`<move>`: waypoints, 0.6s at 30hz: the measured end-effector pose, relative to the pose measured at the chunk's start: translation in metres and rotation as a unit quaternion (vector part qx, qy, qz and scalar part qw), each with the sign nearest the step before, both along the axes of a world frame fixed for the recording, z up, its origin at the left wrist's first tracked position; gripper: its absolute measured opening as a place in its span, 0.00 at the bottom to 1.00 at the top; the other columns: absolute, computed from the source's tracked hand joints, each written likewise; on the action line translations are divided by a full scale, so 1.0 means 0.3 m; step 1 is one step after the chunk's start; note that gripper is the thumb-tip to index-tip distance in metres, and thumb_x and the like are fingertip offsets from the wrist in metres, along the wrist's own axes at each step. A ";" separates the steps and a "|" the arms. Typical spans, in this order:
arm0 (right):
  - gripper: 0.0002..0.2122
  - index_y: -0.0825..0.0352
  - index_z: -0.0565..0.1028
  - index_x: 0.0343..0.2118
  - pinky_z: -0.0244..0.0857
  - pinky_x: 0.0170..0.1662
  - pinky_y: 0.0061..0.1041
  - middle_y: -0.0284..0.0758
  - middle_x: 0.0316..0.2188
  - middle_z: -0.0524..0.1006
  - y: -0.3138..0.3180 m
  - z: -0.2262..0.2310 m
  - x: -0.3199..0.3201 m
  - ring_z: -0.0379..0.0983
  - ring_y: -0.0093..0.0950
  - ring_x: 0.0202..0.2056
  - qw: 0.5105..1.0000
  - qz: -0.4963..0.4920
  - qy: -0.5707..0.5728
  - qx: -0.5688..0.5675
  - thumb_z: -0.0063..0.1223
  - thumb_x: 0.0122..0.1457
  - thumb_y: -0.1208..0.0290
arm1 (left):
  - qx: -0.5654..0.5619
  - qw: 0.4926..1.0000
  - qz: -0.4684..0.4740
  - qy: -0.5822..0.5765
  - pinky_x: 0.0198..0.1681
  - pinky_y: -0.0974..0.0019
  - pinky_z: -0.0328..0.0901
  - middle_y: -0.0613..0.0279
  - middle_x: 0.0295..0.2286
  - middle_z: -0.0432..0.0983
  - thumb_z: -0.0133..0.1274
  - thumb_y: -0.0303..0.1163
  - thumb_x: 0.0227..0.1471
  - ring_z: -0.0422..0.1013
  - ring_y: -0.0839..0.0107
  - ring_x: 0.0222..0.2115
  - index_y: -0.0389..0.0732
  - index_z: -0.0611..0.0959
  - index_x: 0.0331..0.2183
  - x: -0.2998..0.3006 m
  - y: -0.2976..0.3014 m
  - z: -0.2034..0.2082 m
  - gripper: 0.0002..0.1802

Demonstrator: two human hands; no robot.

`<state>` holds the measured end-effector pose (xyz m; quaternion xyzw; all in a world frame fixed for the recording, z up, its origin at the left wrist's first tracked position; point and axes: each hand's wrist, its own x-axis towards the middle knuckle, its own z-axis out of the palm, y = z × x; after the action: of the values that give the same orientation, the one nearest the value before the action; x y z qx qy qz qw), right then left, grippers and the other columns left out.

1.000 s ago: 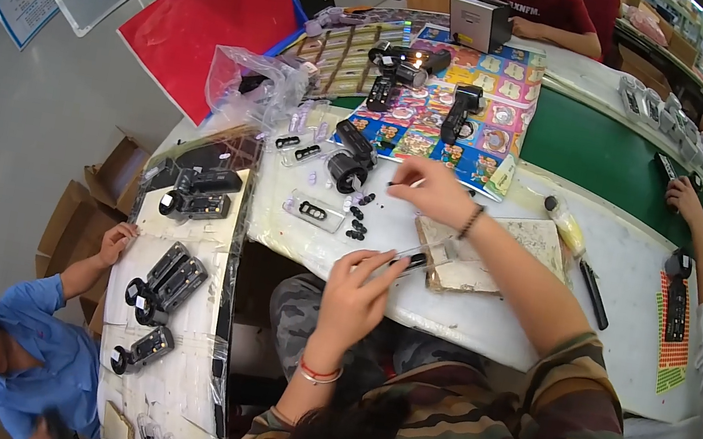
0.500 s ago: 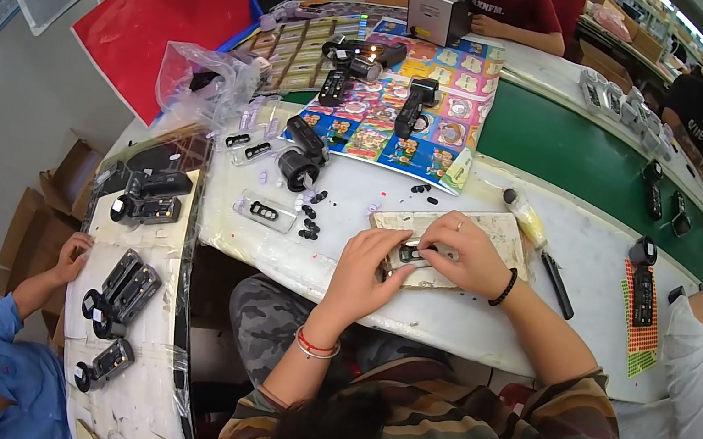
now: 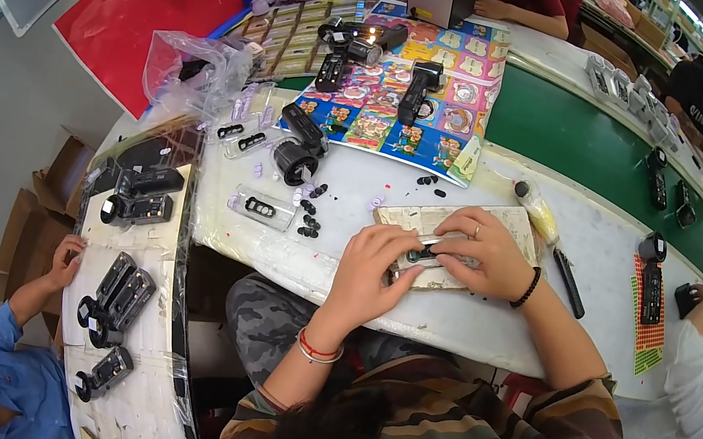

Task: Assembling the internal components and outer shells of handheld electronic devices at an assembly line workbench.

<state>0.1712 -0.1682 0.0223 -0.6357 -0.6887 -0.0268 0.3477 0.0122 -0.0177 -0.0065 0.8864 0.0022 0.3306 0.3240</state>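
Observation:
A small black oval part (image 3: 426, 252) in what looks like a clear holder lies on a worn, pale block (image 3: 514, 220) in front of me. My left hand (image 3: 371, 269) presses against its left side with fingertips and thumb. From the other side my right hand (image 3: 491, 260) bends over the part, thumb and fingers closed on it. The fingers partly hide it. Left of the block lies a similar black piece in a clear tray (image 3: 260, 208), beside scattered small black pads (image 3: 309, 220).
A black-handled tool (image 3: 568, 284) and a yellow-bodied object (image 3: 540, 216) lie right of the block. Black handheld devices (image 3: 296, 161) rest on the table and on a colourful printed sheet (image 3: 429, 144). Co-workers sit left, right and across; one's hand (image 3: 66, 260) touches the left table.
My right hand has shifted slightly right, its fingers changing position on the part. My left hand stays against it. The right-hand co-worker's hand now reaches a black piece. The whole view has shifted slightly.

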 end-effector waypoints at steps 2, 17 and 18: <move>0.07 0.61 0.78 0.30 0.63 0.46 0.33 0.32 0.36 0.74 -0.001 0.025 -0.004 0.68 0.34 0.43 0.997 0.001 -0.079 -0.011 0.58 0.46 0.71 | 0.013 1.000 0.003 0.005 0.48 0.60 0.60 0.61 0.39 0.74 0.59 0.30 0.42 0.66 0.60 0.43 0.43 0.80 0.36 -0.003 0.000 -0.005 0.15; 0.27 0.70 0.69 0.44 0.68 0.37 0.34 0.46 0.35 0.76 0.383 0.118 0.250 0.74 0.40 0.35 0.965 -0.229 0.127 -0.022 0.53 0.51 0.49 | 0.057 0.998 0.008 0.002 0.45 0.60 0.60 0.59 0.39 0.72 0.56 0.29 0.43 0.66 0.59 0.41 0.45 0.82 0.36 -0.005 -0.005 0.017 0.13; 0.34 0.73 0.64 0.48 0.68 0.40 0.34 0.50 0.38 0.74 0.472 0.081 0.330 0.74 0.42 0.38 0.946 -0.290 0.134 -0.049 0.53 0.49 0.44 | 0.066 0.998 0.002 0.003 0.44 0.60 0.60 0.58 0.39 0.71 0.55 0.29 0.44 0.66 0.59 0.40 0.45 0.82 0.36 -0.001 -0.011 0.023 0.13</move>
<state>0.2701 -0.0266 0.0467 -0.8218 -0.4224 -0.0074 0.3824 0.0119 -0.0209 0.0003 0.9070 -0.0166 0.3277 0.2641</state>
